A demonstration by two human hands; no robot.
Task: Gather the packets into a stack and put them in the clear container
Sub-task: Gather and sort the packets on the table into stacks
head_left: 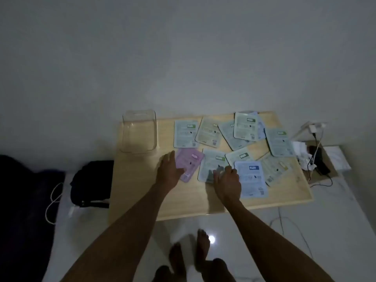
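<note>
Starting out: flat pastel foil packets (246,127) lie scattered unstacked on the pale wooden surface (183,200), right of the empty clear plastic container (139,132). Left hand (168,169) open on the pink packet (189,162), right hand (227,180) fingers spread on a green one. Everything left.

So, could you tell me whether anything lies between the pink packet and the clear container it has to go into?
Nothing visible does. The pink packet lies just in front of the clear container, with only bare table between them. The left hand rests on the packet's near left edge, and the container looks empty.
</note>
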